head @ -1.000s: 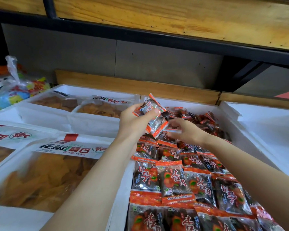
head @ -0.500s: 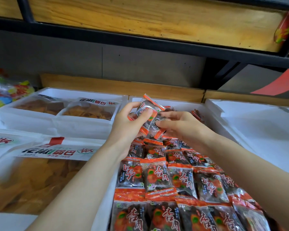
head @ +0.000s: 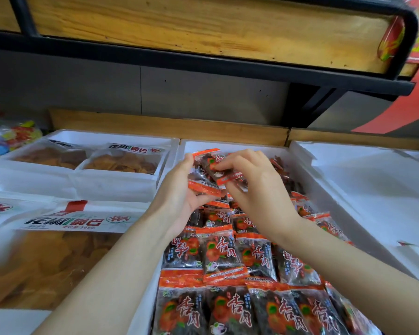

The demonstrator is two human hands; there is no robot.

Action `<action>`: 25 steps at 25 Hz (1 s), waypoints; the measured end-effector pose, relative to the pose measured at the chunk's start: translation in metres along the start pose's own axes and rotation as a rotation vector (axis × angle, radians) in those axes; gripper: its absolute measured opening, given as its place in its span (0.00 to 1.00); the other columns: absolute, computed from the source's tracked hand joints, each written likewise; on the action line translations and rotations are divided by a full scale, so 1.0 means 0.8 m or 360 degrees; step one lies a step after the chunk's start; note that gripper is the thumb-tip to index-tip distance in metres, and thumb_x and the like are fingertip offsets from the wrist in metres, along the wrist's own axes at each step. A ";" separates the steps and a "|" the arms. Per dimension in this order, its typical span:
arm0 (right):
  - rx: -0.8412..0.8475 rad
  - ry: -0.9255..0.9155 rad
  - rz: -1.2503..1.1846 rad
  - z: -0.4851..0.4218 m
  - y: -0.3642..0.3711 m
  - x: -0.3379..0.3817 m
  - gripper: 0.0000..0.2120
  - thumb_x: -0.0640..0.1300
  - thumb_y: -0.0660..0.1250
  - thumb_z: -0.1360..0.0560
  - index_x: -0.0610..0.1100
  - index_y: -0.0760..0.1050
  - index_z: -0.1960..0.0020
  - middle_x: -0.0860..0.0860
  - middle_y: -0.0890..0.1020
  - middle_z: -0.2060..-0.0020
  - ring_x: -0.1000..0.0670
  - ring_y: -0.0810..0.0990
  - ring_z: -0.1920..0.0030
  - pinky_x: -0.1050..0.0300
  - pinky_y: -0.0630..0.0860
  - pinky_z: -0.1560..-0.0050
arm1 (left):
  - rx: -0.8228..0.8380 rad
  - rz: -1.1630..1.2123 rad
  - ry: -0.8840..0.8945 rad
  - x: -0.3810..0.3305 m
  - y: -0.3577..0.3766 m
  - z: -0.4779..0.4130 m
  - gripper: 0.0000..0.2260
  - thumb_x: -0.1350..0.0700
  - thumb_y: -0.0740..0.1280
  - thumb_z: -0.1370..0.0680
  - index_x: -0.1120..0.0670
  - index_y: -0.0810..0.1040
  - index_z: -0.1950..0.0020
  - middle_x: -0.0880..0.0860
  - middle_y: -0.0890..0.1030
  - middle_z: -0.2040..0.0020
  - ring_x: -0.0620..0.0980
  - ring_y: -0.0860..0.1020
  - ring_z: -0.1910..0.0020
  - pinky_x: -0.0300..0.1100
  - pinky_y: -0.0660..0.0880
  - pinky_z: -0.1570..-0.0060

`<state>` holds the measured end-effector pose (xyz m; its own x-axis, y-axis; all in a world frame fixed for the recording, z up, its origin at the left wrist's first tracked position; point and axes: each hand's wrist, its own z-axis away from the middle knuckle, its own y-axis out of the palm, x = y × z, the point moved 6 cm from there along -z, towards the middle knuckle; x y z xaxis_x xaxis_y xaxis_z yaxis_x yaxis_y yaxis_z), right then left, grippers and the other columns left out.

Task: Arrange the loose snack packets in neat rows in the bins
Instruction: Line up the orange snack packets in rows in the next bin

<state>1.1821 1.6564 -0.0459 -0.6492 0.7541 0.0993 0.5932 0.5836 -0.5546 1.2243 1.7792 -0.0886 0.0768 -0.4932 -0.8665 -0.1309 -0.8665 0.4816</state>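
At frame centre the left hand (head: 179, 192) cups a small stack of apricot snack packets (head: 202, 183), its grip curled round them. The right hand (head: 257, 187) pinches the top packet (head: 224, 174), whose long axis slants toward lower right. The neat rows (head: 223, 252) lie directly below both hands in the white foam bin (head: 228, 143).

Two hands, four crisp bags (head: 46, 262), and more snack packets (head: 220, 255) than I can count.
The left hand (head: 179, 197) and right hand (head: 259, 189) share a small bunch, number unclear. Four packets span the near edge of the middle bin (head: 228, 143). The crisp bags sit to its left, two far and two near.
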 end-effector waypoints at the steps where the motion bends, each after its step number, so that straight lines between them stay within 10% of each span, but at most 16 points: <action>1: 0.0045 0.0017 -0.0040 0.001 0.003 -0.001 0.13 0.36 0.67 0.29 0.46 0.78 0.46 0.51 0.76 0.48 0.54 0.70 0.44 0.69 0.64 0.45 | 0.0030 0.0025 -0.0004 -0.002 0.001 0.002 0.16 0.50 0.58 0.17 0.57 0.77 0.37 0.59 0.82 0.43 0.56 0.84 0.49 0.51 0.83 0.56; 6: 0.0258 0.0143 -0.0304 0.011 0.009 -0.004 0.16 0.31 0.67 0.29 0.49 0.76 0.48 0.54 0.70 0.43 0.57 0.69 0.37 0.67 0.68 0.38 | -0.0037 -0.0336 0.0121 -0.003 -0.006 -0.002 0.17 0.59 0.70 0.23 0.54 0.76 0.35 0.53 0.84 0.50 0.50 0.84 0.53 0.53 0.81 0.48; 10: 0.0093 0.0867 -0.0865 0.012 -0.001 -0.038 0.17 0.32 0.65 0.26 0.48 0.71 0.41 0.52 0.76 0.42 0.56 0.75 0.42 0.60 0.75 0.41 | 0.0021 -0.0434 0.0181 -0.004 0.002 0.000 0.17 0.58 0.71 0.24 0.48 0.75 0.37 0.52 0.84 0.47 0.50 0.84 0.51 0.52 0.79 0.45; 16: 0.0273 0.1204 -0.1248 0.002 0.015 -0.057 0.08 0.39 0.67 0.24 0.36 0.75 0.47 0.48 0.79 0.65 0.57 0.79 0.66 0.63 0.78 0.59 | -0.0015 -0.0618 0.0343 -0.005 -0.001 0.005 0.14 0.57 0.71 0.24 0.43 0.74 0.42 0.47 0.82 0.46 0.48 0.82 0.48 0.46 0.79 0.47; 20: 0.0091 0.1343 -0.0970 -0.017 0.009 -0.108 0.08 0.35 0.65 0.24 0.40 0.73 0.62 0.48 0.75 0.70 0.52 0.74 0.69 0.63 0.75 0.65 | -0.0229 -0.0512 0.0342 -0.014 -0.021 -0.004 0.10 0.58 0.68 0.21 0.54 0.77 0.41 0.52 0.84 0.47 0.53 0.83 0.48 0.57 0.78 0.42; 25: 0.0661 0.1688 -0.0608 0.014 0.059 -0.166 0.07 0.37 0.67 0.24 0.41 0.73 0.60 0.46 0.77 0.68 0.52 0.76 0.69 0.65 0.76 0.71 | -0.0249 -0.0487 0.0374 -0.017 -0.026 -0.010 0.06 0.59 0.69 0.22 0.51 0.78 0.46 0.54 0.83 0.48 0.53 0.83 0.50 0.53 0.80 0.46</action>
<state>1.2908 1.5805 -0.0940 0.0816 0.5398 0.8378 0.1224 0.8289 -0.5459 1.2337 1.8032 -0.0856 0.3149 -0.1996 -0.9279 0.0834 -0.9680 0.2366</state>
